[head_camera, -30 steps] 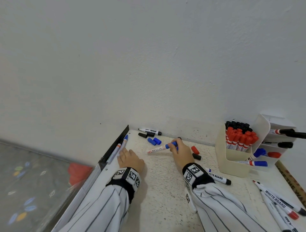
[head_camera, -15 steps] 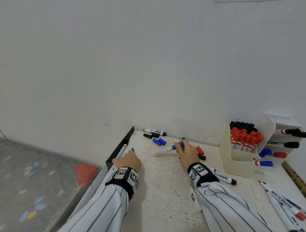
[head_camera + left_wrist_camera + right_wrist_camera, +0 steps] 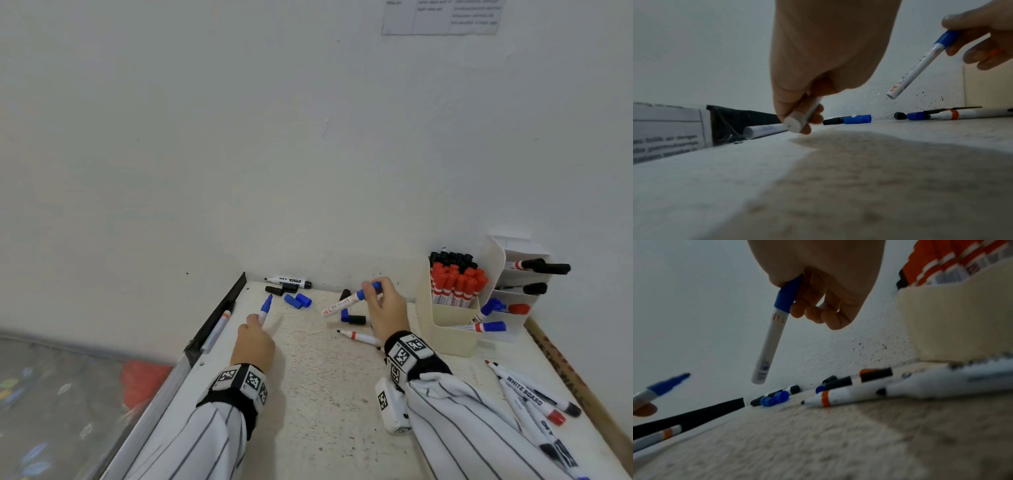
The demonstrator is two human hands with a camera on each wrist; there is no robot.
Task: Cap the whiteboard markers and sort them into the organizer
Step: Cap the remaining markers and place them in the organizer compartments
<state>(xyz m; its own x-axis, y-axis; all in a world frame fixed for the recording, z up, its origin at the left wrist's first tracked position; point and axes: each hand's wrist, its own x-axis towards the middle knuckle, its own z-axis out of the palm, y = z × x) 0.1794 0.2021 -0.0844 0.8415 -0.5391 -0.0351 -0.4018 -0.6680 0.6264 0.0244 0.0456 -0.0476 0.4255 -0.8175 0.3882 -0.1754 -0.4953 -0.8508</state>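
Right hand [image 3: 383,308]: capped marker [image 3: 346,303] pinched by its cap, raised for the organizer [image 3: 452,337].
Left hand [image 3: 255,339]: uncapped marker [image 3: 264,310] gripped, tip up, for capping.

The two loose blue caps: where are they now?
In the head view the blue caps lie side by side at the table's far left, beside a black cap, near the wall.

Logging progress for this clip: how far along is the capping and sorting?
Partly done. The organizer already holds upright red and black markers, with a few more in its side trays. In hand: the right hand holds a capped blue marker; the left hand holds an uncapped blue marker. Left: loose blue caps, a red marker and the pile near the right sleeve.
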